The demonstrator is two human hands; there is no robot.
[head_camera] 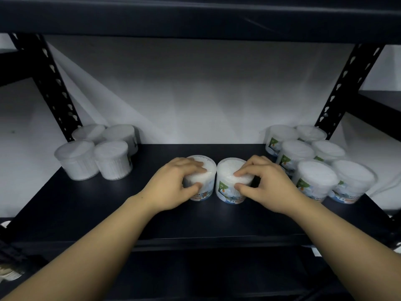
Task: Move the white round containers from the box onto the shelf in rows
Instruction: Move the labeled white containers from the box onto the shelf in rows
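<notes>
Two white round containers stand side by side, touching, in the middle of the black shelf [152,222]. My left hand [173,185] grips the left container [206,183] from above, fingers over its lid and thumb on its front. My right hand [264,185] grips the right container [227,183] the same way. A group of several white containers [95,157] stands at the shelf's back left. Another group of several containers [312,161], in two rows, stands at the right. The box is not in view.
The shelf above [195,16] hangs low across the top. Black perforated uprights stand at the back left [52,83] and back right [347,88]. A white wall [195,94] closes the back. Bare shelf surface lies between the two groups and along the front edge.
</notes>
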